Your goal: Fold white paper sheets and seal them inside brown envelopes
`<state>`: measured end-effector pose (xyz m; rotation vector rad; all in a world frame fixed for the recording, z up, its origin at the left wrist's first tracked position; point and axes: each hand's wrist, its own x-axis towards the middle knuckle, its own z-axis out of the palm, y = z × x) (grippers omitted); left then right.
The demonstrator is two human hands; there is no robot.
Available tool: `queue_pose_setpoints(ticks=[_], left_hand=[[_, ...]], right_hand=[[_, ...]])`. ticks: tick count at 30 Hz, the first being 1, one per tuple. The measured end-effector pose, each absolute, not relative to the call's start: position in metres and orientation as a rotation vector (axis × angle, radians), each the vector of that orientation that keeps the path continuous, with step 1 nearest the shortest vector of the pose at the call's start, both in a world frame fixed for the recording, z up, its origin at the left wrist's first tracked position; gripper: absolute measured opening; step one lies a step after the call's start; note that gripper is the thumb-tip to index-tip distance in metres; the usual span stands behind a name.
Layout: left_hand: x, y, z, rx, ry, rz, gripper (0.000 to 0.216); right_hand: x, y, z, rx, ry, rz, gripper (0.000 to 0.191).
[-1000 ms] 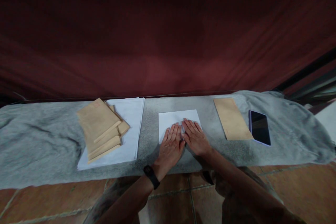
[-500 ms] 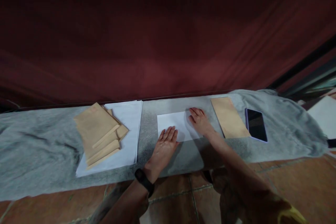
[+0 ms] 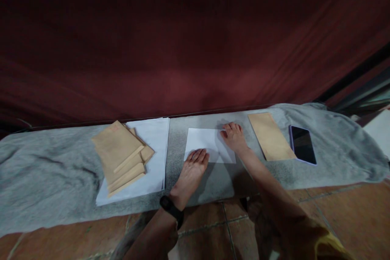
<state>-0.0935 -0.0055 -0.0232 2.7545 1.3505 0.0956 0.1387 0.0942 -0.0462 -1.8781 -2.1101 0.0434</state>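
Note:
A white sheet of paper (image 3: pixel 211 143) lies flat on the grey cloth between my two hands. My left hand (image 3: pixel 192 167), with a black band on its wrist, rests palm down with its fingers stretched over the sheet's near left part. At the right edge of the paper is my right hand (image 3: pixel 234 136), fingers apart and slightly bent, the fingertips on or just beside the sheet. Right of that hand lies a single brown envelope (image 3: pixel 271 137). Several more brown envelopes (image 3: pixel 118 146) sit in a loose pile on a stack of larger white paper (image 3: pixel 154 178) at the left.
A phone (image 3: pixel 303 144) in a purple case lies beside the single envelope, touching its near corner. The grey cloth (image 3: pixel 57 174) covers a long low surface, wrinkled at both ends. Behind it hangs a dark red curtain or panel (image 3: pixel 170 85). Terracotta floor tiles (image 3: pixel 207 231) show below.
The white sheet has turned slightly clockwise under my hands. Both hands stay near its left and right sides. The whole scene sits a little farther right in view.

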Motion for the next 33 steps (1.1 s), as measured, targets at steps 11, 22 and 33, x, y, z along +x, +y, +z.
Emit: queue_pose_setpoints(ticks=[11, 22, 33], left_hand=[[-0.11, 0.011, -0.023, 2.649, 1.675, 0.11, 0.047], [-0.104, 0.006, -0.034, 2.588, 1.625, 0.163, 0.057], [-0.086, -0.003, -0.023, 2.298, 1.49, 0.478, 0.057]], right_hand=[[0.165, 0.085, -0.021, -1.983, -2.109, 0.663, 0.012], [0.18, 0.076, -0.026, -1.847, -1.895, 1.117, 0.025], [0.182, 0.068, -0.01, -1.377, -1.169, 1.585, 0.03]])
